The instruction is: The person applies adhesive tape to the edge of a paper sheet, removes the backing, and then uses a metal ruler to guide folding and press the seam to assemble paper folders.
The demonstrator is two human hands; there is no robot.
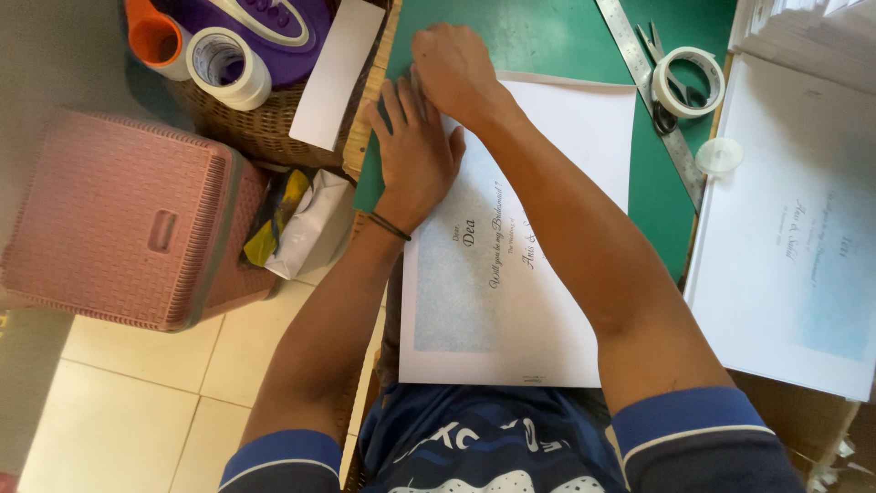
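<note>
Hands, left (415, 151) and right (453, 68), flat on printed sheet (547, 228), holding nothing, green mat (538, 36), tiled floor (119, 402).

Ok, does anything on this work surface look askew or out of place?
Mostly tidy. The printed sheet lies square under both hands. One oddity: the scissors lie across the metal ruler with a tape roll sitting on top of them, so those three are piled together.

**White printed sheet on the green mat**

The sheet (547, 274) lies flat at centre frame, white with a pale blue panel and dark script printed sideways. Its upper left corner sits under both hands; its lower edge reaches the person's lap.
</note>
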